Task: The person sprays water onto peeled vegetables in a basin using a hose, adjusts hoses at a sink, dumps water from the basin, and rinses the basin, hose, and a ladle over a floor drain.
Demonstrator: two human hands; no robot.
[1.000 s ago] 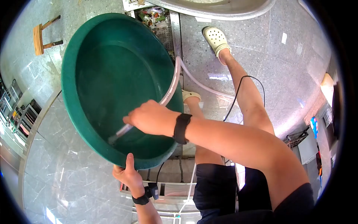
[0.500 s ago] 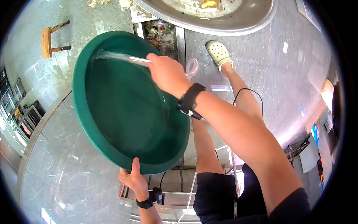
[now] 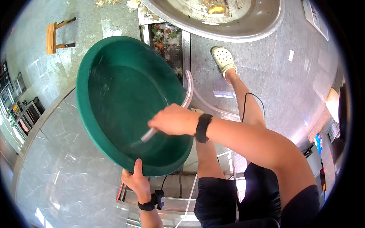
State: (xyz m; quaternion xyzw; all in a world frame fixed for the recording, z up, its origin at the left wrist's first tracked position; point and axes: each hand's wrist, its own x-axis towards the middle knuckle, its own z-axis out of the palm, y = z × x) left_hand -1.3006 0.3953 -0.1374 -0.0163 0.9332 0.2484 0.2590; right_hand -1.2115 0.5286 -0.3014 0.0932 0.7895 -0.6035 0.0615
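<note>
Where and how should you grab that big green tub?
Probably the wide rim of the green tub, low in view, from outside: thumb over, fingers behind, like the left hand. The tub is tilted, and its broad edge should hook easily.

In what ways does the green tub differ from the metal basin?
The tub is dark green; the basin is metallic grey. The tub is tilted, with the left hand at its rim; the basin stands apart, untouched by either hand. A hose points into the tub; a yellow piece lies in the basin. Both are wide and open-topped.
</note>
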